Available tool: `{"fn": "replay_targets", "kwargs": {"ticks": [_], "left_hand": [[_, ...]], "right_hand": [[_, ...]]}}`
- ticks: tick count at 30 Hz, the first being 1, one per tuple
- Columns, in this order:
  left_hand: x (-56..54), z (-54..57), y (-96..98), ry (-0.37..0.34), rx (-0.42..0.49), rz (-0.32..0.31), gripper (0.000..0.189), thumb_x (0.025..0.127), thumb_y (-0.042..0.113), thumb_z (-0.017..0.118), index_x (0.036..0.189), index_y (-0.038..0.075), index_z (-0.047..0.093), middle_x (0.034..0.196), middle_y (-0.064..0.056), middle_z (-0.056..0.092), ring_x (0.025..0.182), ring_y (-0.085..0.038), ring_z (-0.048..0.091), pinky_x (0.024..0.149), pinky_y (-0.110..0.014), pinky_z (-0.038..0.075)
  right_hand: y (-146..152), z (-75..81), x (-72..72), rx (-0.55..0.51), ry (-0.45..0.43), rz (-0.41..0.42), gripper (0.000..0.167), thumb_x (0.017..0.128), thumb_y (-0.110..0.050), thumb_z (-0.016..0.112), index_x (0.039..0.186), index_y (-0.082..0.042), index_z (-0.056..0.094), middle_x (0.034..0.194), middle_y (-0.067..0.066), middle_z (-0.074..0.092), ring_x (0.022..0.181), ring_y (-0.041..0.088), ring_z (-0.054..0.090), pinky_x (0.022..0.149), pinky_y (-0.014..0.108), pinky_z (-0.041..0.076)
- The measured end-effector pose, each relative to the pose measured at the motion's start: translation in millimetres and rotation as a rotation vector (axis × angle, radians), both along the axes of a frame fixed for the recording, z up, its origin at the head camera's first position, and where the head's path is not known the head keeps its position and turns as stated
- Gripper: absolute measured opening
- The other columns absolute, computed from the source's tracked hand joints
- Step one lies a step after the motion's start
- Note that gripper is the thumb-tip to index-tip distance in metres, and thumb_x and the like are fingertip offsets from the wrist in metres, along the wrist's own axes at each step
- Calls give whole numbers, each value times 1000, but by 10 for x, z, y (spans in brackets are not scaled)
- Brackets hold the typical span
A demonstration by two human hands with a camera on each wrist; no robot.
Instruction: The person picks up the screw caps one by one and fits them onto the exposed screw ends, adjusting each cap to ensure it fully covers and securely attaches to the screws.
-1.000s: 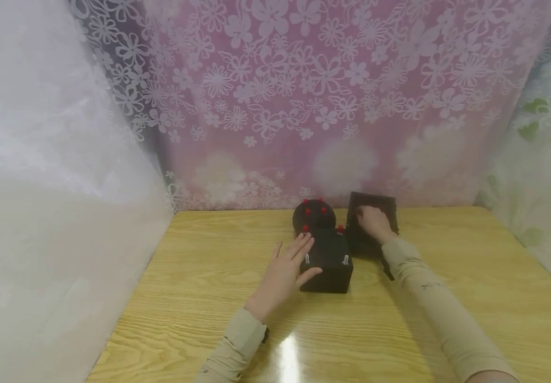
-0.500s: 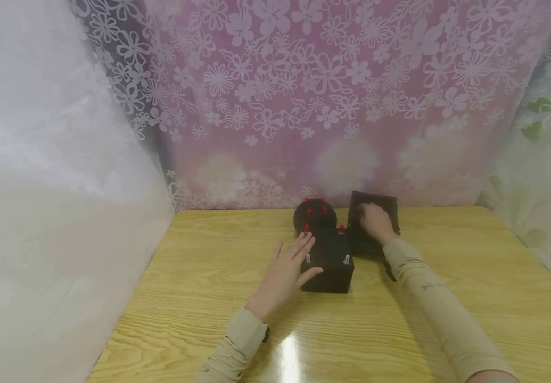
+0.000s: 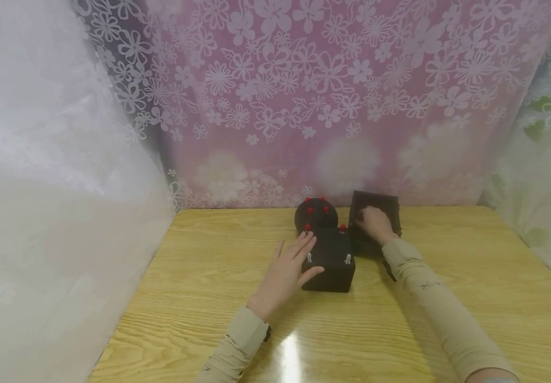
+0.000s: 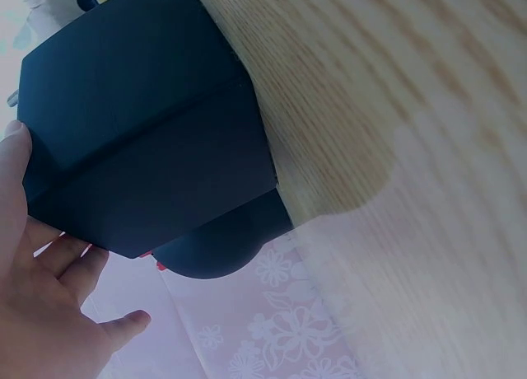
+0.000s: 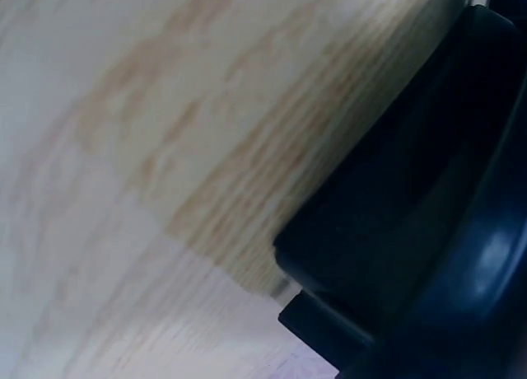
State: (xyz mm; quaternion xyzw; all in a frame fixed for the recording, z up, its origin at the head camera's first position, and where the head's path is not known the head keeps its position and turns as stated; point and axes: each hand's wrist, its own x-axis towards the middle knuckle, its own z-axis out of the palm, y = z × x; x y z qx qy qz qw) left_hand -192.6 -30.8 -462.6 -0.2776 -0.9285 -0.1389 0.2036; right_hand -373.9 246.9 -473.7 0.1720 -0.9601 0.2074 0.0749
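Note:
A black box stands near the table's middle, red knobs at its far edge and silver toggle switches at its near corners. My left hand lies on its left side with straight fingers, the thumb at the front. In the left wrist view, that hand touches the edge of the box. To the right is an open-topped black container; inside it my right hand has bent fingers, their tips and anything between them hidden. The right wrist view shows black surfaces, no fingers.
Behind the box sits a round black piece with several red knobs. All stand on a wood-grain table. A pink floral curtain hangs at the back, with pale sheets at both sides.
Both hands keep nearly the same places. The right hand's bent fingers shift only slightly in the container. The whole scene drifts a few pixels to the right.

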Motion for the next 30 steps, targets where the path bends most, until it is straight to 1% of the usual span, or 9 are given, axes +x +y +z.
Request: {"fn": "replay_targets", "kwargs": {"ticks": [5,8,12,16,20,25,30], "left_hand": [[1,15,8,-25,4,2,74,100,54,53,157,9,37,163,-3,35,152,-15,28,123,-56,22],[7,21,8,-20,0,8,74,100,54,53,157,9,38,163,-3,35,152,-15,28,123,-56,22],[17,31,9,-12,-2,8,74,100,54,53,157,8,38,163,-4,36,151,-16,29,122,-56,23],[22,28,7,-17,3,1,74,100,54,53,156,8,39,163,-4,36,151,-15,30,122,-56,22],[26,25,8,-17,14,-6,74,100,53,54,156,7,40,162,-4,36,151,-16,30,122,-57,23],[25,23,10,-8,35,-17,73,99,51,58,155,6,41,161,-6,38,150,-18,32,122,-58,23],[23,21,11,2,26,-12,74,99,52,57,155,6,41,161,-6,38,150,-18,33,122,-58,24]], "right_hand": [[12,-3,13,-14,-7,-9,16,90,-13,72,94,2,75,92,20,74,85,42,69,74,56,57],[15,-14,23,-21,-4,-11,15,89,-14,74,93,0,76,92,18,74,85,41,70,74,56,57],[34,-40,17,-17,18,-1,15,89,-13,75,94,1,76,94,19,75,86,42,70,76,56,57],[63,-64,19,-26,35,-3,14,89,-10,74,94,2,75,95,20,75,87,43,70,77,57,56],[87,-65,34,-67,50,-22,15,90,-8,69,97,4,71,96,23,73,87,44,69,78,58,55],[74,-22,56,-140,60,-53,21,93,-9,63,105,7,70,105,27,72,95,48,68,83,62,54],[46,35,122,-186,28,-80,25,97,-12,60,112,5,73,114,26,71,102,48,67,85,62,54]]}}
